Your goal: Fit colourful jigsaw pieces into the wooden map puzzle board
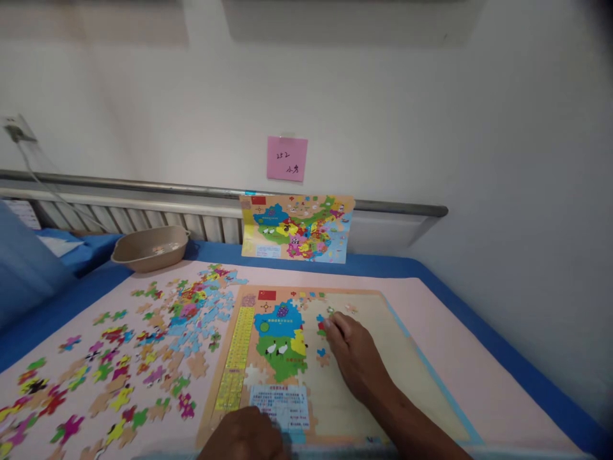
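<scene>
A partly filled jigsaw puzzle board (407,390) lies flat, with a map picture joined along its left part. Over the bare middle of it is my right hand (352,351), its fingers closed in a pinch at a small red, blue and green puzzle piece (321,325). Just below, a blue and tan puzzle piece (322,356) lies loose on the board. My left hand (244,434) rests curled at the board's lower edge, beside the pale blue text panel (282,402). Its fingertips are hidden, so whatever it may hold does not show.
Many loose puzzle pieces (158,358) spread over the pink sheet left of the board. A beige basin (151,248) holding a few pieces stands at the back left. Behind the board, a printed reference map (297,229) leans against the metal rail (397,207).
</scene>
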Demonstrator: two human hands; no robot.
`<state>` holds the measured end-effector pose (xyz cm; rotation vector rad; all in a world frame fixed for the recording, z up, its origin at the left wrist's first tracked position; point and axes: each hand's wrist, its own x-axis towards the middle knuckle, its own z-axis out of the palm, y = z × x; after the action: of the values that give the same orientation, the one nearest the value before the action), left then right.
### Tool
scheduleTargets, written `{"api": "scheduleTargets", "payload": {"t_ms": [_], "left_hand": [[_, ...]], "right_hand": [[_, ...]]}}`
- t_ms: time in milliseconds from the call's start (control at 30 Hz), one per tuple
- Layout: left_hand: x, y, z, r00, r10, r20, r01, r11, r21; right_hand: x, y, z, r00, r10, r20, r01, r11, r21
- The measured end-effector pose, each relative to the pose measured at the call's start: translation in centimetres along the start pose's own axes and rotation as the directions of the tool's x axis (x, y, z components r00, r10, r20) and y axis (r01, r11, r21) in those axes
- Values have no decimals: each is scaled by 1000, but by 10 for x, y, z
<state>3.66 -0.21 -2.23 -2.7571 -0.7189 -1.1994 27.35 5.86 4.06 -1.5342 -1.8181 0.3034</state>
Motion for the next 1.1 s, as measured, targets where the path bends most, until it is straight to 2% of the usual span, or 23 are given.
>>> {"api": "scheduleTargets", "payload": {"t_ms": [67,133,233,367,467,600,867,900,967,1033,1100], "left_hand": [[-2,1,8,991,-8,-131,10,1000,10],[-3,1,12,985,-18,-174,20,1000,10],[-1,-1,6,997,31,-65,-29,999,32],[2,-3,-8,992,80,96,-83,996,29],[3,-3,-11,991,58,121,-64,997,43],[4,-3,-12,985,116,127,-124,990,63],[5,-3,-9,995,53,83,-57,998,41],[3,-2,-9,993,46,105,-51,997,51],[1,-2,-9,976,44,214,-58,997,56],[-2,-5,-10,922,81,378,-98,995,26],[-4,-9,-13,897,37,441,-76,995,70]], "right_hand": [[0,1,0,1000,11,-2,-11,1000,-2],[-1,1,1,1000,0,12,0,1000,-27],[-2,4,3,998,-34,49,38,996,-77],[-2,7,5,995,-74,73,82,990,-115],[-2,9,6,993,-88,82,97,989,-113],[-2,9,5,992,-84,94,95,988,-121],[-2,8,4,984,-102,148,130,973,-190],[-2,8,4,982,-113,153,142,971,-191],[-2,11,4,980,-134,148,161,970,-183],[-1,21,7,978,-167,121,186,968,-166],[2,39,14,968,-223,113,239,956,-167]]}}
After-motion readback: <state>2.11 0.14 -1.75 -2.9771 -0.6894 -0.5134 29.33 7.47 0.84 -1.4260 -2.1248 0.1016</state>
